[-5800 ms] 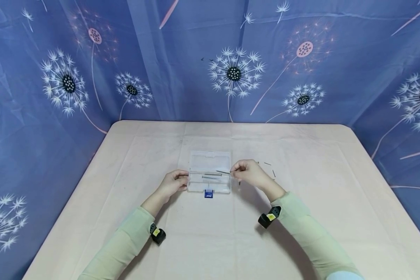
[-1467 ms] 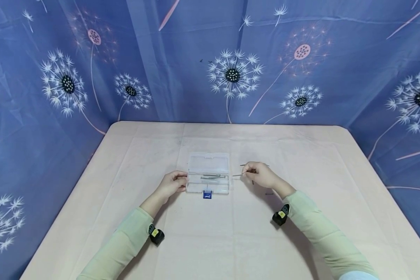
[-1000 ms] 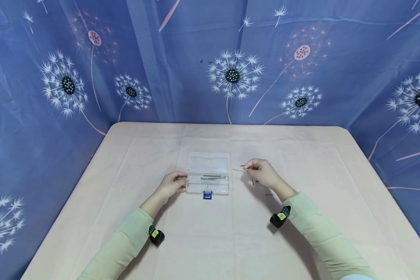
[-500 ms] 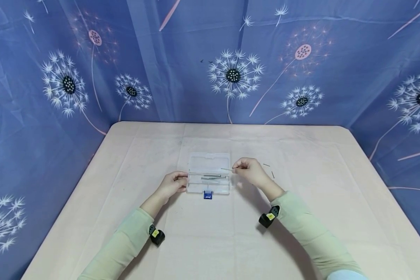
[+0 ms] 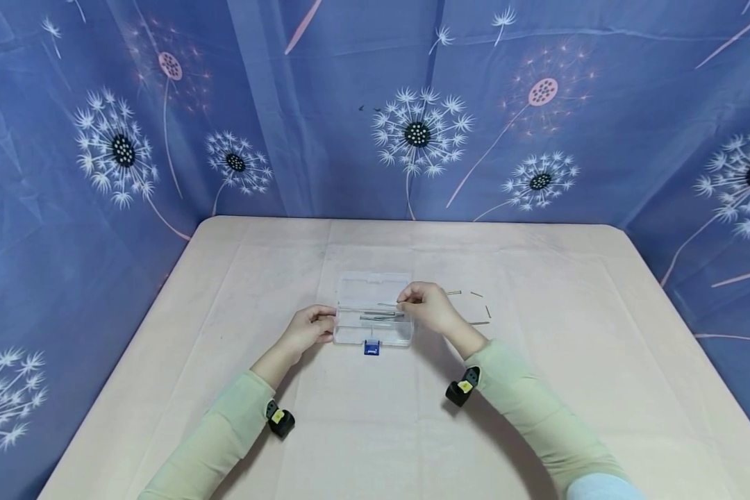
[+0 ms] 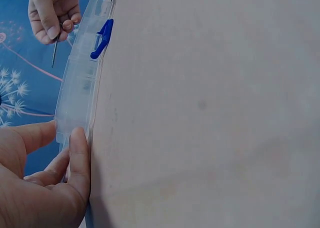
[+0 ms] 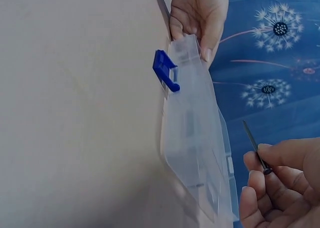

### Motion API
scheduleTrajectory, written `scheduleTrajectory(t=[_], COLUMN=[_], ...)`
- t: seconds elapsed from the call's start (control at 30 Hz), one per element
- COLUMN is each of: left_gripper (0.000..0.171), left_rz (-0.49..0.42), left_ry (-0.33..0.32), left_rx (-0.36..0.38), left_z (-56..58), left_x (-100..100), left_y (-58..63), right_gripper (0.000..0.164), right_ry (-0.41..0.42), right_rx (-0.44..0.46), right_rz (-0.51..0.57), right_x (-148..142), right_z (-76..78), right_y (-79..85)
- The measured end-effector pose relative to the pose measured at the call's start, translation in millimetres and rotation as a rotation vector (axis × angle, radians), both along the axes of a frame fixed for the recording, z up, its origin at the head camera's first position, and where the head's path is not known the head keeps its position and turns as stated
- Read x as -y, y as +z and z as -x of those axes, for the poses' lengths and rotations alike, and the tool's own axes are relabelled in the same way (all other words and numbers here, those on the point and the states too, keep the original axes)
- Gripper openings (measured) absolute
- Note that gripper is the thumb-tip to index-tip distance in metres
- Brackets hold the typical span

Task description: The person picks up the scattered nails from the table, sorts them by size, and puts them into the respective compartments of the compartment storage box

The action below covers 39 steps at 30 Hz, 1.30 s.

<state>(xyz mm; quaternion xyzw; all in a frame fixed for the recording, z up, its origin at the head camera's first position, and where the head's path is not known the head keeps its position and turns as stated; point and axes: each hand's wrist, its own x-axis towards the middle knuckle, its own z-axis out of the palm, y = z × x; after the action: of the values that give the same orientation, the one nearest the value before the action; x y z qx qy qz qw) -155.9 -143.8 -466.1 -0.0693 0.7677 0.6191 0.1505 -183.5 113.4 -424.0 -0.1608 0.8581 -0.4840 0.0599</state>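
Observation:
A clear plastic box (image 5: pixel 375 288) with its lid raised stands mid-table, its blue latch (image 5: pixel 371 348) facing front. Several metal nails (image 5: pixel 380 317) lie in its rear compartment. My left hand (image 5: pixel 303 328) grips the box's left end between thumb and fingers, as the left wrist view also shows. Between thumb and index finger of my right hand (image 5: pixel 430 304) is a nail (image 7: pixel 250 135), pinched near its head with the point toward the left. That hand hovers above the right side of the box, just over the rear compartment.
Right of the box, partly behind the right forearm, loose nails lie on the pale tablecloth: a longer nail (image 5: pixel 455 292), a short nail (image 5: pixel 477 294), another short nail (image 5: pixel 488 312) and a long nail (image 5: pixel 480 323). A blue dandelion-print curtain (image 5: pixel 325 139) surrounds the table.
The nail held at first now lies in the box with the others. My right hand has since picked up another nail on the right and carried it left over the box. The left hand stays put.

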Motion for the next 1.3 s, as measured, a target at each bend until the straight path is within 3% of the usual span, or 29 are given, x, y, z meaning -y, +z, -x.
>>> scheduleTrajectory(t=[0.37,0.8,1.07,1.3], left_gripper=[0.035,0.035,0.035,0.035], left_rz=[0.012,-0.004,0.004,0.012], left_ry=[-0.026,-0.012,-0.008,-0.001], left_rx=[-0.008,0.001,0.0,-0.002], left_z=[-3.1,-0.8,-0.5,-0.8], left_x=[1,1,0,0], left_y=[4.7,-0.3,0.7,0.7], right_gripper=[0.003,0.004,0.004,0.007], right_ry=[0.013,0.031,0.037,0.057], right_rx=[-0.026,-0.077,-0.123,-0.113], right_rz=[-0.098,-0.199,-0.329,-0.274], right_x=[12,23,27,21], right_z=[-1.1,-0.7,-3.4,-2.7], right_y=[-3.9,-4.2,-5.0,-5.5])
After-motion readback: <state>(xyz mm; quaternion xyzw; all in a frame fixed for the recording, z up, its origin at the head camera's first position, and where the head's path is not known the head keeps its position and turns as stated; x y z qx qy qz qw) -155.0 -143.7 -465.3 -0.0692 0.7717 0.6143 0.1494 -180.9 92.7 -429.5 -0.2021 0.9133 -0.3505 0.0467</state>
